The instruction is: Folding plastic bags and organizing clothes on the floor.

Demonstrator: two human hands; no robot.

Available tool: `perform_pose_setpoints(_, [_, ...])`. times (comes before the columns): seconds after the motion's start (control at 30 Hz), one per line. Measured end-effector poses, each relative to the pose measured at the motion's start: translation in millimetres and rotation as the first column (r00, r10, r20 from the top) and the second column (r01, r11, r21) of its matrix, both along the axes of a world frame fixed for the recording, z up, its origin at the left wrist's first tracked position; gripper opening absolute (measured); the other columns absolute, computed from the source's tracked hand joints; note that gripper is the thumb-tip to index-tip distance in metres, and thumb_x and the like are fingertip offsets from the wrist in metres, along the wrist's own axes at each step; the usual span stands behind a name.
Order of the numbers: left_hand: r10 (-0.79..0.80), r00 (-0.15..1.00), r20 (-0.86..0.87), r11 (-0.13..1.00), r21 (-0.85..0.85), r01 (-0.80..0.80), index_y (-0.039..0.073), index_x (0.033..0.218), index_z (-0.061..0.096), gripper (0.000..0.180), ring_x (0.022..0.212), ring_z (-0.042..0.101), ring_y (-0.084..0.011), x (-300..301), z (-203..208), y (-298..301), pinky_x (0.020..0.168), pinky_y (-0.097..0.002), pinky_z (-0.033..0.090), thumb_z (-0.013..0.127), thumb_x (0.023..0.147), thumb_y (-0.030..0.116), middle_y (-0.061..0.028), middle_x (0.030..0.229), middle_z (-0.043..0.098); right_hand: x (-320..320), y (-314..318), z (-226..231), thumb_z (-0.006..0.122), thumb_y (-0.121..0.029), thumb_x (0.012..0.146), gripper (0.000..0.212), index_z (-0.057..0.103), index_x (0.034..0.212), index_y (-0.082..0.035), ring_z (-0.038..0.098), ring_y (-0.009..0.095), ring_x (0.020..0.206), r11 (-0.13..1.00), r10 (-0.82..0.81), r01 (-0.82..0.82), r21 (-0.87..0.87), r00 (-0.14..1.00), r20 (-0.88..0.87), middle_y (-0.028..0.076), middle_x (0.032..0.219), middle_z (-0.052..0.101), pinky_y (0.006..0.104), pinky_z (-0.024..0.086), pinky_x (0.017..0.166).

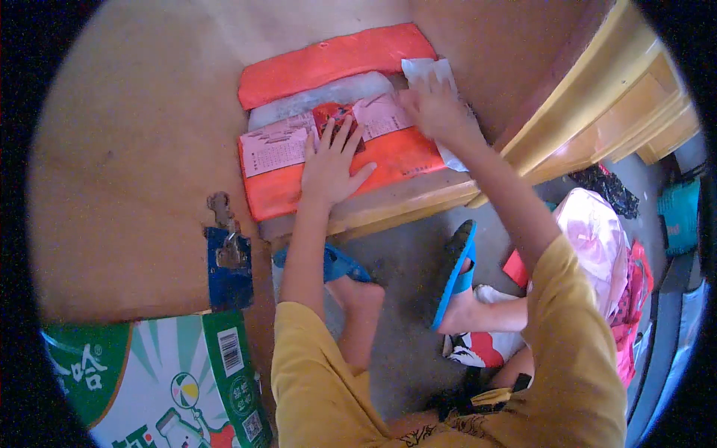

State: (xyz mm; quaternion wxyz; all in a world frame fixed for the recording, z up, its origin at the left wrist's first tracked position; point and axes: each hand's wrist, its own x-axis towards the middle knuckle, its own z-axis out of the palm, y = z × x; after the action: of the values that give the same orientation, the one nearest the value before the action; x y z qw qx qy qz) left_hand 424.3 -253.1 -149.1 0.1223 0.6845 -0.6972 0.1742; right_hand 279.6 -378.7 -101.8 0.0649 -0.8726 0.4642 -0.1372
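My left hand (332,160) lies flat with its fingers spread on a red wrapped bundle (280,187). Its fingertips touch a small dark red picture card (336,112). Pink printed sheets (280,143) lie across the bundle on both sides of the card. At the bundle's right end, my right hand (444,116) is slightly blurred, fingers stretched out over a whitish wrapper (426,69). Part of that wrapper is hidden under the hand. Just behind the bundle is a cloudy plastic-wrapped slab (321,98), and beyond it a second red bundle (336,60).
The bundles rest on a wooden ledge (388,205). A blue metal latch (230,261) hangs on the panel at left, above a green and white carton (172,381). Blue slippers (454,276), a pink bag (594,239) and a black plastic bag (609,190) are on the floor.
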Motion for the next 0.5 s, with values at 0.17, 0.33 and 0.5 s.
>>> perform_pose_setpoints(0.17, [-0.065, 0.997, -0.042, 0.998, 0.007, 0.065, 0.014, 0.113, 0.032, 0.057, 0.111, 0.019, -0.027, -13, -3, -15, 0.088, -0.0461, 0.014, 0.04, 0.067, 0.047, -0.0068, 0.121, 0.023, -33, -3, -38, 0.026, -0.042, 0.075, 0.054, 0.027, 0.113, -0.003, 0.016, 0.032, 0.111, 0.991, -0.134, 0.135, 0.004, 0.983, -0.127, 0.018, 0.12, 0.016, 0.0497, 0.012, 0.087])
perform_pose_setpoints(0.33, [-0.033, 0.998, -0.044, 0.998, 0.05, 0.035, 0.016, 0.113, 0.032, 0.057, 0.112, 0.018, -0.0284, -11, -4, -3, 0.088, -0.0456, 0.013, 0.039, 0.067, 0.048, -0.0087, 0.121, 0.022, 9, -26, -7, 0.04, -0.027, 0.07, 0.033, 0.051, 0.088, -0.002, 0.035, 0.03, 0.101, 0.996, -0.059, 0.051, -0.078, 0.992, -0.109, 0.017, 0.101, 0.043, 0.0418, 0.027, 0.083])
perform_pose_setpoints(0.5, [-0.062, 0.997, -0.042, 0.993, 0.099, 0.065, 0.014, 0.113, 0.031, 0.057, 0.112, 0.016, -0.0286, -23, -4, -8, 0.089, -0.044, 0.014, 0.035, 0.069, 0.049, -0.0085, 0.123, 0.018, 77, -34, -14, 0.052, -0.028, 0.061, 0.034, 0.052, 0.079, 0.001, 0.051, 0.027, 0.079, 0.976, -0.213, 0.208, 0.069, 0.974, 0.078, 0.018, 0.085, 0.051, 0.0333, 0.041, 0.07])
